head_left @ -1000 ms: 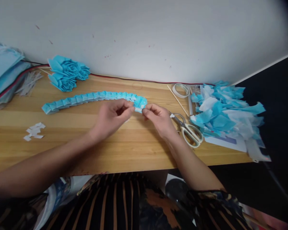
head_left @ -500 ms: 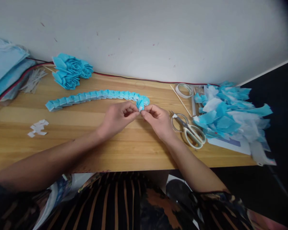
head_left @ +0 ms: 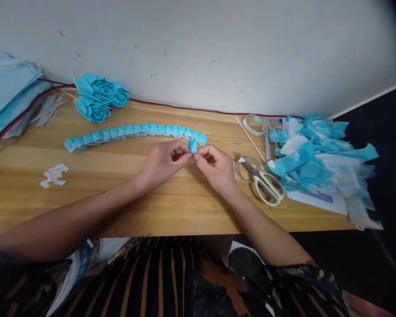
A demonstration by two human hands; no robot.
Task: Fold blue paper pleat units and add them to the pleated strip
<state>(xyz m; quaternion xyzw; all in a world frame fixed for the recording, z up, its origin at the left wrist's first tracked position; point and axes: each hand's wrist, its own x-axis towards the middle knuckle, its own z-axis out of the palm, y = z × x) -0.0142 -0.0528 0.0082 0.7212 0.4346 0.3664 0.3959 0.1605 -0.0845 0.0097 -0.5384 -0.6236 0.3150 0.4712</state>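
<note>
Our two hands are working close together over the middle of the table [head_left: 135,220]. With our left hand [head_left: 161,165] we hold the small blue piece [head_left: 193,144] from its left side, the thumb and forefinger clamped on its near end. With our right hand [head_left: 218,169] we pinch this same end from the right side, also between thumb and forefinger, so the tips of both hands almost meet. The other fingers are curled inward. The piece stands up folded between the fingertips, just before the right end of the long row [head_left: 128,131]; if it touches the row, we cannot tell.

The row, made of pale blue folded pieces, lies in a slight curve from the left to the middle. Behind its left part we see three blue roses [head_left: 97,94], near the wall [head_left: 198,57]. Some white strips [head_left: 49,110] lie to the far left, and paper bits [head_left: 54,175] lie nearer to us. On the right of our right hand, the scissors [head_left: 269,188] rest across a ring [head_left: 237,171], handles toward us. Farther are a stick [head_left: 251,138] and a tape roll [head_left: 245,124], beside a blue and white heap [head_left: 317,149].
</note>
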